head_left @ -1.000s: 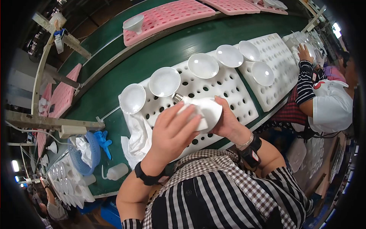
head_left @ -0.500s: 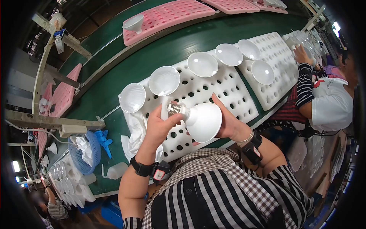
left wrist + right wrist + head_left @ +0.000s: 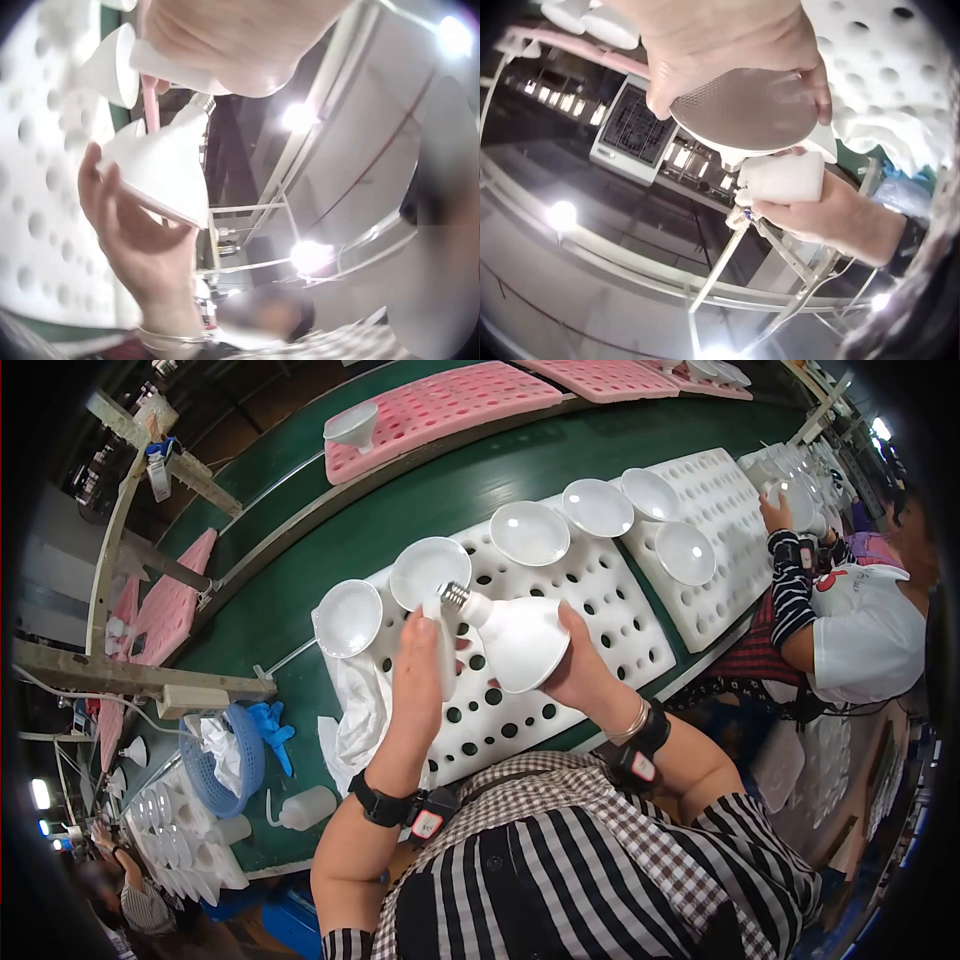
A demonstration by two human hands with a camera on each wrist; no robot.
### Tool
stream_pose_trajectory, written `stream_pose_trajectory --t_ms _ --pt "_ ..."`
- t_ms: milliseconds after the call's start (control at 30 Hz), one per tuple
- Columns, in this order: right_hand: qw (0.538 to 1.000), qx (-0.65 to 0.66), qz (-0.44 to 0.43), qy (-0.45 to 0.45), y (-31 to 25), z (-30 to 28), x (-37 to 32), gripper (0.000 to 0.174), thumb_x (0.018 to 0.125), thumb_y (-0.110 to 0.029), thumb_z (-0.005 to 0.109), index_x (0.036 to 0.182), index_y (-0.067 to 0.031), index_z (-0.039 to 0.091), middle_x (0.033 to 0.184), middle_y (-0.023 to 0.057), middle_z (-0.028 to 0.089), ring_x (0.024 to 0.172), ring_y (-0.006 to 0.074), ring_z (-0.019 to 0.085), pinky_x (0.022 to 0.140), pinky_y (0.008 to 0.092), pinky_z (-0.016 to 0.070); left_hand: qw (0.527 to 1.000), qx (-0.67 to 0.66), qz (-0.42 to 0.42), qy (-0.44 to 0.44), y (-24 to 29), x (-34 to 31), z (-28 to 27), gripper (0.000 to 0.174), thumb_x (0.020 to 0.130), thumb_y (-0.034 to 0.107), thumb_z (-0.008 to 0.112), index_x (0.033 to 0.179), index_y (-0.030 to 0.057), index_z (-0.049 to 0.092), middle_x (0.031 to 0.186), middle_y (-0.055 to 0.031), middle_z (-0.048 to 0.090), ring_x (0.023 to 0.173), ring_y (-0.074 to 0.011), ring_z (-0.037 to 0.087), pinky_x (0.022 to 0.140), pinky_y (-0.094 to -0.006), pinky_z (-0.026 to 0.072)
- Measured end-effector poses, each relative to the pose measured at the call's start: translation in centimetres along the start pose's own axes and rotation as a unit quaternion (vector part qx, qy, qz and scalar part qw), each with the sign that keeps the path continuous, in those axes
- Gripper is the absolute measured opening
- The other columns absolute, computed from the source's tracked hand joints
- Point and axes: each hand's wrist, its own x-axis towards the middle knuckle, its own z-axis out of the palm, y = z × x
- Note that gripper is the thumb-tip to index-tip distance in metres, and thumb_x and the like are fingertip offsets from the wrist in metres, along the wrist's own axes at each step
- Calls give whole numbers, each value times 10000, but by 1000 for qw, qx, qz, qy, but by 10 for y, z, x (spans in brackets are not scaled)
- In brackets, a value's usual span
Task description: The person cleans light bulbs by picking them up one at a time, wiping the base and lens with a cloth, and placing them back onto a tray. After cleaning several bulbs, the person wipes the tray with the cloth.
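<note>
The right grip [image 3: 588, 675] curls round the wide rim of a white lamp [image 3: 520, 642], thumb and fingers at opposite sides, and carries it tilted above the foam, screw cap [image 3: 455, 594] pointing away towards the other hand. The left grip [image 3: 832, 221] clasps a squat white bottle-like piece [image 3: 784, 178] between thumb and fingers, close to that cap; whether the two touch, I cannot tell.

The lamp looks light and stiff, the smooth cone likely slippery and the face perhaps easily scratched or cracked. I judge the rim to be a sound hold, with the narrow neck as a second place to steady it.

Just under both grips lies a perforated white tray [image 3: 595, 550], its near edge close to the apron. Beyond the grips, four lamps stand face up along its far side, the nearest just past the cap, so that is the tightest clearance. Beyond the right grip, a narrow green gap parts off a second tray [image 3: 725, 575] bearing two more lamps. Beside the left grip a crumpled white cloth [image 3: 365, 725] overlaps the tray's corner. Farther out, past the lamps, a wider run of green worktop [image 3: 480, 475] offers more room, bounded by a raised ledge
</note>
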Motion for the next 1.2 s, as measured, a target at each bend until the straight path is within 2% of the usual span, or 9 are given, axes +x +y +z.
stream_pose_trajectory --t_ms 67,133,200,300,400,433,500,633,1200 --pt "996 65 46 36 -5 15 -4 723 922 -671 305 1370 -117 425 1299 146 529 1139 360 562 935 624 454 994 58 90 22 -1 2 -7 377 978 259 501 1246 -5 529 1057 -108 637 927 -189 608 785 -304 490" --pt "980 130 147 23 -6 18 -7 694 924 -669 299 1373 -157 435 1312 143 518 1147 352 556 930 651 442 776 456 434 42 10 2 -11 374 906 187 575 1236 10 577 1220 -134 592 1089 -291 556 911 -393 449" --pt "978 123 166 8 -3 17 -7 690 923 -673 275 1365 -171 448 1310 142 520 1135 383 556 932 654 439 680 523 511 -57 15 -11 -1 386 785 178 676 1165 114 655 1280 -87 586 1168 -303 519 952 -436 414" --pt "969 176 170 24 -2 20 -11 688 914 -659 307 1374 -167 446 1320 172 508 1126 475 530 930 653 438 651 552 517 -63 17 -9 0 400 766 173 691 1161 123 658 1260 -74 601 1199 -293 502 946 -430 412" --pt "962 165 216 10 -5 18 -11 718 871 -683 386 1418 -220 417 1410 156 441 1224 513 440 943 680 380 653 578 489 11 14 19 -18 334 845 172 657 1172 106 653 1240 -85 614 1159 -284 534 897 -381 436" --pt "954 195 226 5 -4 14 -11 767 860 -699 382 1434 -190 396 1409 233 419 1227 534 431 922 655 409 812 443 380 7 5 28 -24 311 889 172 618 1187 89 644 1232 -82 615 1110 -256 556 869 -352 449" --pt "954 184 236 -32 -4 11 -12 779 867 -701 367 1427 -160 397 1382 226 446 1199 523 462 912 650 430 996 82 30 -18 7 29 -32 341 954 196 555 1253 38 594 1201 -67 607 976 -163 587 829 -284 475" --pt "951 176 242 -82 -3 11 -8 813 879 -706 336 1432 -111 377 1360 231 464 1182 517 488 891 649 454 978 -82 -31 -188 14 11 -28 490 859 237 646 1295 38 548 1126 -68 631 1018 -145 589 856 -292 487" --pt "994 92 49 -20 12 18 1 778 909 -693 293 1454 -140 339 1413 194 421 1261 463 439 1022 672 340 997 32 -1 -72 10 10 -15 293 910 167 645 1152 5 620 1063 -74 660 972 -153 607 833 -286 476"
